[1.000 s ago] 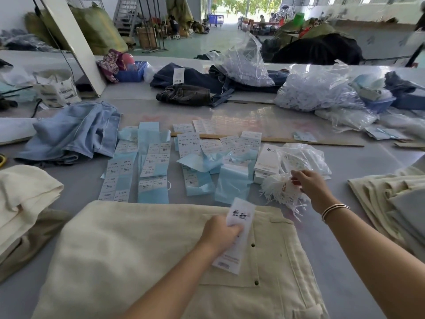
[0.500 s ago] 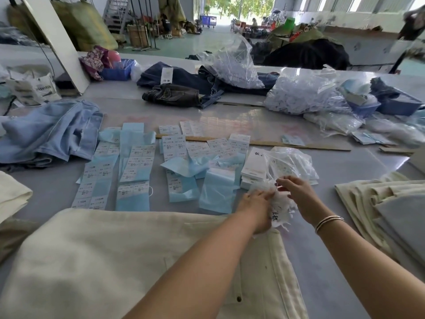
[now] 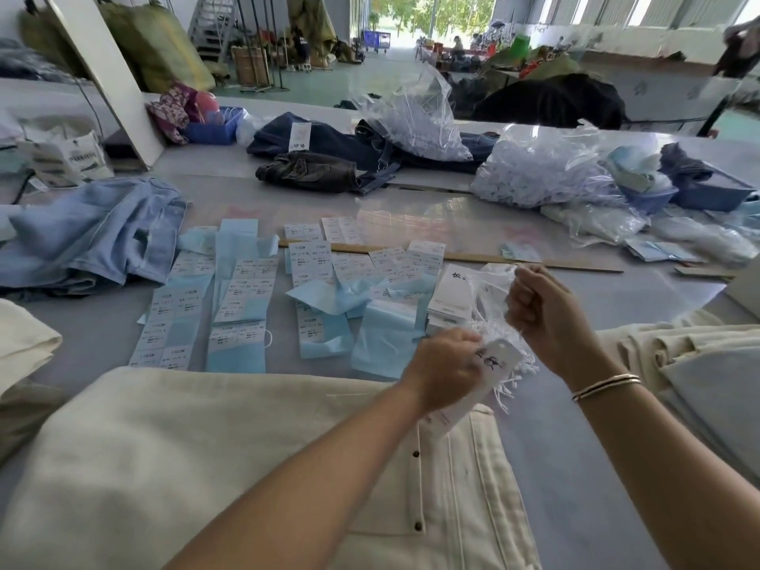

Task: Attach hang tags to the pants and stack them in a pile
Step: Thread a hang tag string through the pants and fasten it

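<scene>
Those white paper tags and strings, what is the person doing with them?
The person is getting a hang tag ready for the cream pants lying in front of them. The left hand holds the tag above the waistband, while the right hand is raised in a fist, seemingly pulling a thin white string up from the loose pile. The tag is not on the pants yet. Sticker sheets lie beyond.

From my end I only see two bare forearms coming up from the bottom edge, no sleeves anywhere in view. The right hand [image 3: 547,318] has a pair of thin silver bangles [image 3: 606,385] sitting at the wrist. The left hand [image 3: 446,366] wears nothing I can spot, wrist plain too.
</scene>
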Available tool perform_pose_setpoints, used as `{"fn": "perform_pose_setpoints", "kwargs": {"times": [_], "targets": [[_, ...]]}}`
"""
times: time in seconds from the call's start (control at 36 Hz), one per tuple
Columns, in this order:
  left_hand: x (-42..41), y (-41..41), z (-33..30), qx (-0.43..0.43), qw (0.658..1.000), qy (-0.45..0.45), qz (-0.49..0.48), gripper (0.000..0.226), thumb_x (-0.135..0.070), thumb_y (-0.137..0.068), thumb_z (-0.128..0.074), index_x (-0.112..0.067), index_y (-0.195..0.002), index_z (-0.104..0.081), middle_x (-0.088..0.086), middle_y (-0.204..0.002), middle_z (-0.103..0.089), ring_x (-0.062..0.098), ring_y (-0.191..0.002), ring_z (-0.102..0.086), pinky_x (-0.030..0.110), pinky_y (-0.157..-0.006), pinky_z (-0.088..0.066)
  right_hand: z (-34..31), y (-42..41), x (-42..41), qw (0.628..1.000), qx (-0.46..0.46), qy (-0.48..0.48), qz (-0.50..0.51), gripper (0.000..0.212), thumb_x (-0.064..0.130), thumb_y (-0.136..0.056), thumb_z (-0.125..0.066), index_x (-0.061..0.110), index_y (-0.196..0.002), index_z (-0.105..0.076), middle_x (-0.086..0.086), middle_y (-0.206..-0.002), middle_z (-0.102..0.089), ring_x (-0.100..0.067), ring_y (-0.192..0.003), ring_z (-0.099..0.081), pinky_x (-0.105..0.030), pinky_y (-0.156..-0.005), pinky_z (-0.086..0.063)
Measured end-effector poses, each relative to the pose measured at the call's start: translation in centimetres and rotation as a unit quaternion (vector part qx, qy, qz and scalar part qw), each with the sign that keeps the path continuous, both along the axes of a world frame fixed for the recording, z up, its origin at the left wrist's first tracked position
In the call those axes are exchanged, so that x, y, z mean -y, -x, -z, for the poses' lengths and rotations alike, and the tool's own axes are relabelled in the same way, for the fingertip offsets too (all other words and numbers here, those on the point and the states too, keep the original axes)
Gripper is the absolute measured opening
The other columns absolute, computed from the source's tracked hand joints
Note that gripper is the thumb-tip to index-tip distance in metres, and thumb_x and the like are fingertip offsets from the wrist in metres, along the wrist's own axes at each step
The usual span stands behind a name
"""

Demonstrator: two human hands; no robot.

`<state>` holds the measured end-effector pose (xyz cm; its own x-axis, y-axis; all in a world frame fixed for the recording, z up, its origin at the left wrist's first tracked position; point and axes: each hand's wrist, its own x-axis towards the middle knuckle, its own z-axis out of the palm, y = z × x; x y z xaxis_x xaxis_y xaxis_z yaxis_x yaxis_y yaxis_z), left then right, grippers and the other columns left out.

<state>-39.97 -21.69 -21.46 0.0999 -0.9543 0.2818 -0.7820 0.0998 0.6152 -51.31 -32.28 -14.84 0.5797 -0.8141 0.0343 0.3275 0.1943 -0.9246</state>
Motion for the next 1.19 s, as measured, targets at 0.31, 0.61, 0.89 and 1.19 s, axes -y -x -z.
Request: {"fn": "perform_pose_setpoints", "kwargs": {"times": [0.31, 0.61, 0.89, 1.19], "targets": [[-13.0, -4.2, 2.0, -0.777, 0.625, -0.046, 0.048, 0.060, -0.016, -0.055, -0.076, -0.006, -0.113, -0.069, 0.012, -0.134, -0.058, 0.031, -0.115, -0.060, 0.049, -0.099, -0.042, 2.1, -5.8, -9.7, 0.957, 0.138, -0.190, -0.168, 0.012, 0.012, -0.080, -0.048, 0.018, -0.072, -0.042, 0.005, -0.051, -0.032, -0.007, -0.038, -0.025, -0.021, -0.039, -0.019], [-17.1, -5.6, 2.5, -0.637, 0.757, -0.105, -0.099, 0.031, -0.027, -0.070, -0.061, -0.011, -0.091, -0.079, 0.014, -0.098, -0.074, 0.021, -0.086, -0.072, 0.025, -0.062, -0.054, 3.5, -7.8, -14.0, 0.971, 0.090, -0.160, -0.155, 0.004, 0.012, -0.077, -0.045, 0.013, -0.073, -0.045, 0.002, -0.053, -0.034, -0.009, -0.041, -0.027, -0.021, -0.039, -0.028], [-18.0, -7.2, 3.4, -0.519, 0.807, -0.198, -0.198, 0.008, -0.013, -0.093, -0.060, -0.009, -0.098, -0.064, 0.007, -0.073, -0.071, 0.018, -0.057, -0.066, 0.026, -0.052, -0.051, 8.1, -5.1, -14.0, 0.864, -0.410, 0.278, -0.092, 0.031, 0.006, -0.088, -0.052, 0.018, -0.117, -0.054, 0.003, -0.076, -0.056, -0.009, -0.063, -0.050, -0.017, -0.053, -0.041], [-17.0, -6.8, 4.4, -0.469, 0.829, -0.147, -0.265, 0.018, -0.030, -0.091, -0.060, -0.017, -0.104, -0.060, 0.008, -0.094, -0.071, 0.024, -0.078, -0.065, 0.036, -0.077, -0.052, 8.5, -3.4, -13.4, 0.723, -0.442, 0.529, 0.050, 0.026, 0.005, -0.086, -0.060, 0.019, -0.103, -0.071, -0.005, -0.121, -0.059, -0.025, -0.116, -0.052, -0.037, -0.094, -0.031]]}}
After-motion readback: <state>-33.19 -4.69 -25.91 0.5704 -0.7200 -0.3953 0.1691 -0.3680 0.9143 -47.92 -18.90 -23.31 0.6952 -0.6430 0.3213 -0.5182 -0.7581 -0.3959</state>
